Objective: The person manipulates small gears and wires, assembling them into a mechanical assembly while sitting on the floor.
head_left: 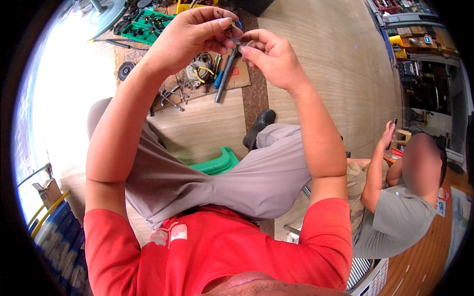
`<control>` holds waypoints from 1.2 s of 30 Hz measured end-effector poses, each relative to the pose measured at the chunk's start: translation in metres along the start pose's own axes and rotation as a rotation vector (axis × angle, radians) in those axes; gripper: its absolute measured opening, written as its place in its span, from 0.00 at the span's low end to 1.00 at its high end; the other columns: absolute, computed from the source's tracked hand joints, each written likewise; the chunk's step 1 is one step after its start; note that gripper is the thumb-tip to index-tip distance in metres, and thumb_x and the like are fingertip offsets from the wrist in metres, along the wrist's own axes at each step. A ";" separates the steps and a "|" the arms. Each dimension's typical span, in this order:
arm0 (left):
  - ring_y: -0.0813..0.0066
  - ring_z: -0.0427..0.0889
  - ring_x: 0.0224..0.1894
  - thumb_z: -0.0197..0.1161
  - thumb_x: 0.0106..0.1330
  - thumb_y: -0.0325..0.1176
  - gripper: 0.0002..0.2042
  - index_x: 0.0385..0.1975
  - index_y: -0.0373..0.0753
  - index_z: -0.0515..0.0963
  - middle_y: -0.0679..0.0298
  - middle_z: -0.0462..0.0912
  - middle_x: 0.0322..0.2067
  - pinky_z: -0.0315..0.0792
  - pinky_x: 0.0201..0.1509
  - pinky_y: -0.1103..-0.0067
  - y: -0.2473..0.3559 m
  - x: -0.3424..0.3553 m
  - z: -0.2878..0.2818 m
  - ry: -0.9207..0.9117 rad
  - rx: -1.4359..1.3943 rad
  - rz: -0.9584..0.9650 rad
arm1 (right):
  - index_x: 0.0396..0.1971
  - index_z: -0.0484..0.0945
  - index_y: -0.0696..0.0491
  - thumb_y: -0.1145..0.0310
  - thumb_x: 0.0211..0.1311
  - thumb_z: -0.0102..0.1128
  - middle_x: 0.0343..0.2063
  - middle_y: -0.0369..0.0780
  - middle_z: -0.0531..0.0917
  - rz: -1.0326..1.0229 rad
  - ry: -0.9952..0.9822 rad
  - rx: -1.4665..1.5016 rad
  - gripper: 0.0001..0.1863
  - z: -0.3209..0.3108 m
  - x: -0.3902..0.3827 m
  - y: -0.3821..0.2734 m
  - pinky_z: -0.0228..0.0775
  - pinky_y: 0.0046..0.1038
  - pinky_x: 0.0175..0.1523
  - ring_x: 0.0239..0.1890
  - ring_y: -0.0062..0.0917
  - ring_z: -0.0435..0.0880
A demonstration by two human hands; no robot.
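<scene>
At twelve o'clock I have the left hand's (196, 32) grip pinching a small dark metallic part (228, 32). The right hand's (271, 54) thumb and forefinger curl close at its four o'clock; I cannot tell whether they pinch anything. I'd brace the left, press lightly with the right, and work above the cardboard (242, 79) to catch drops.

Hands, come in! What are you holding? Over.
Left hand pinching small dark part. Right hand close beside it. Yellow-handled tool on cardboard below, apart from both hands.
</scene>
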State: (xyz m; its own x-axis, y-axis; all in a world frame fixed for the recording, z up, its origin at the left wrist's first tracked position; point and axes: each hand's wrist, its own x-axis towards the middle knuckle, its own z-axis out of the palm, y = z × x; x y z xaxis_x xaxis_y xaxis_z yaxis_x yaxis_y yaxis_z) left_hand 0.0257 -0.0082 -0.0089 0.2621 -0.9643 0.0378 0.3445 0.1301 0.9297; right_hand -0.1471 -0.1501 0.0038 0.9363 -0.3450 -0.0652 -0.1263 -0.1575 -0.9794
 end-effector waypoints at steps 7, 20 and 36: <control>0.78 0.82 0.36 0.55 0.72 0.36 0.14 0.52 0.34 0.73 0.61 0.81 0.38 0.78 0.42 0.82 -0.003 0.001 0.011 0.032 0.077 -0.002 | 0.42 0.78 0.59 0.68 0.64 0.61 0.27 0.34 0.82 -0.045 0.094 -0.102 0.11 0.007 0.001 -0.004 0.69 0.18 0.29 0.27 0.12 0.76; 0.80 0.79 0.30 0.53 0.73 0.38 0.13 0.46 0.34 0.73 0.62 0.82 0.35 0.76 0.36 0.83 -0.007 0.002 0.014 0.067 -0.172 -0.060 | 0.34 0.81 0.58 0.67 0.63 0.63 0.21 0.32 0.80 -0.186 0.159 -0.221 0.08 0.008 0.005 0.006 0.66 0.18 0.28 0.23 0.11 0.73; 0.79 0.80 0.34 0.54 0.73 0.37 0.11 0.44 0.36 0.74 0.61 0.82 0.37 0.76 0.37 0.82 -0.007 0.005 0.000 0.119 -0.287 0.050 | 0.34 0.80 0.57 0.68 0.63 0.62 0.20 0.33 0.79 -0.178 0.143 -0.268 0.07 0.010 0.003 -0.003 0.67 0.20 0.25 0.20 0.12 0.73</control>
State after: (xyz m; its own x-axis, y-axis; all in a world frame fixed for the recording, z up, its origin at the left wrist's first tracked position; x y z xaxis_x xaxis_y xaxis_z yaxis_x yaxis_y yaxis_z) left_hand 0.0246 -0.0136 -0.0156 0.3829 -0.9235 0.0225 0.5647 0.2533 0.7855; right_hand -0.1409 -0.1416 0.0045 0.8982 -0.4139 0.1478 -0.0649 -0.4576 -0.8868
